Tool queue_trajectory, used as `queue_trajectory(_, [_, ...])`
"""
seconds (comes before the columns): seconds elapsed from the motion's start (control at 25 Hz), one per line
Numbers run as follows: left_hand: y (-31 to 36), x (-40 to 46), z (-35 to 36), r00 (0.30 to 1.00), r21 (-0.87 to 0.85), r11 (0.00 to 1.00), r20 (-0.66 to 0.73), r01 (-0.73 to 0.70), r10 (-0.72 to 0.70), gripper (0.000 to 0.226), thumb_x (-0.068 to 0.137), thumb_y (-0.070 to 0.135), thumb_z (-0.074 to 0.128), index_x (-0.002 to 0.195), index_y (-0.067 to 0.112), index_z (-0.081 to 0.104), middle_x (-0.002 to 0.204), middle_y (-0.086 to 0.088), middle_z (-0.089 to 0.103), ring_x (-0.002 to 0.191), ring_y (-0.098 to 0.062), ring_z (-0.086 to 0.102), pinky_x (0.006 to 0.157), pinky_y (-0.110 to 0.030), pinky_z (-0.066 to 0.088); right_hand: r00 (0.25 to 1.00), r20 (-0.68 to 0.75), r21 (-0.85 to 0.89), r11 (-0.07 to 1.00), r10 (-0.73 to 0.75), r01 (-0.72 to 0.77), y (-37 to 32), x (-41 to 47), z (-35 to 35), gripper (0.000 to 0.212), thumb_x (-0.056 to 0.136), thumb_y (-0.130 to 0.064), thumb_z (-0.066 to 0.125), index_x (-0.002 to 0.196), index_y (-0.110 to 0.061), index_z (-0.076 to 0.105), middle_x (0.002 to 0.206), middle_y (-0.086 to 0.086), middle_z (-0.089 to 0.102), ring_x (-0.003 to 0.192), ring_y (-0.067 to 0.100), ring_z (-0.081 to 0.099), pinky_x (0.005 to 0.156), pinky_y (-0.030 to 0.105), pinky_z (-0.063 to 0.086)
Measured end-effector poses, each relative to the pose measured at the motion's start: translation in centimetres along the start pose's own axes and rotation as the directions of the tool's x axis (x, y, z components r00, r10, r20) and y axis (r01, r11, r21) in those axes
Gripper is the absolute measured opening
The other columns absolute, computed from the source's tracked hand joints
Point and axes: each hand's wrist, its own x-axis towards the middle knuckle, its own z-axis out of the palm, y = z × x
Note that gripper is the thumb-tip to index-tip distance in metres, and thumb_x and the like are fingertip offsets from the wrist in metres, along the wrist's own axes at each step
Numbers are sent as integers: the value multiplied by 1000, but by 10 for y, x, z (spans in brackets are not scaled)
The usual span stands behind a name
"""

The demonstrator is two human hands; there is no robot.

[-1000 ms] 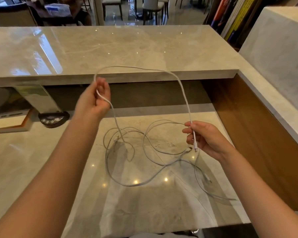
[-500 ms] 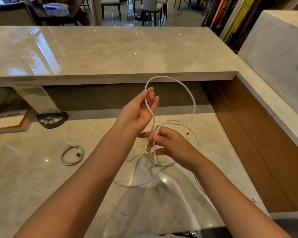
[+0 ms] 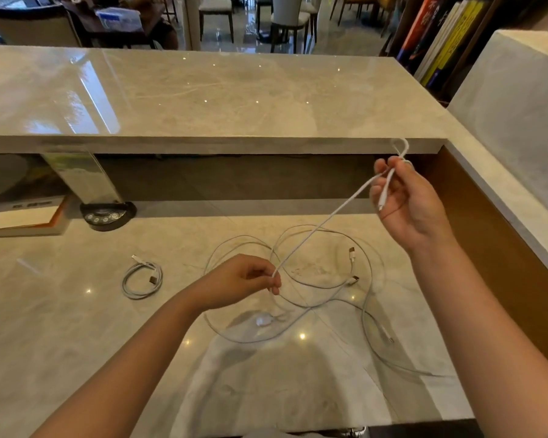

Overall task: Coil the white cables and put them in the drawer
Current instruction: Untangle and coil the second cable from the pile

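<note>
White cables are noted at three stations on the marble desk [image 3: 60,327]. Well to the left of the left hand, one coiled cable [image 3: 142,277] lies flat, its loops gathered and both plugs resting on or just beside the coil; this one is judged finished but not yet stowed. No drawer is seen in the view.

The left hand [image 3: 234,281] is held low over the desk, fingers curled, with the held cable [image 3: 326,218] pinched between thumb and fingertips. From that pinch the cable is drawn taut, up and to the right, to the right hand [image 3: 405,197], which is raised well above the desk. There it is gripped in curled fingers, a small loop standing above the knuckles and the plug end hanging down across the palm.

Between and beneath the two hands, the loose cables [image 3: 323,298] lie sprawled in overlapping loops, several plugs showing; how many cables are there cannot be told.

Risks, as judged: the lower run of the held cable appears to pass into the sprawl, so further pulling may drag or knot the neighbouring loops. The small loop at the right hand is lightly secured and may spring open if the grip is eased.
</note>
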Motion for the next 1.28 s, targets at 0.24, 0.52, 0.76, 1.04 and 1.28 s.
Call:
queue_trajectory(0.24, [9,-2,-7,955,-718,695,-179,39,-238,22,95,10,46,82,9,63,78,-4,68,72,-12,66,64,-23,57,917,-283,-103,942,281,-320,36,15,-36,13,94,-7,49,103,-2,56,95,13,65,67,13,67,52,21,56])
queue_trajectory(0.52, [30,11,-14,910,-971,-129,-138,-203,-391,18,95,8,45,90,0,61,67,-10,69,59,-14,69,54,-21,57,977,-204,-979,-13,57,-204,85,-13,-49,19,91,-23,55,74,-16,57,83,2,62,70,17,57,60,28,45])
queue_trajectory(0.76, [41,13,-13,893,-963,-151,-142,-225,-427,19,95,6,44,93,-5,59,75,-18,72,65,-21,73,61,-26,59,877,307,-840,539,369,67,112,-60,-7,20,92,-6,51,95,-17,67,95,-4,70,95,8,64,88,20,48])
queue_trajectory(1.04, [16,1,-21,773,190,982,-620,-20,135,21,96,22,41,103,24,60,102,19,58,97,10,52,84,-10,40,867,330,-722,692,373,-23,68,-50,6,27,98,-11,41,83,-9,63,50,-8,36,44,8,34,43,18,36])
queue_trajectory(1.28, [17,-2,-20,972,-113,994,-236,-10,-17,32,94,12,45,77,24,70,72,-3,67,77,-15,65,77,-13,50,992,102,-516,856,76,-13,35,-13,-6,25,98,-14,41,90,-9,64,51,-6,35,43,6,29,40,16,26])
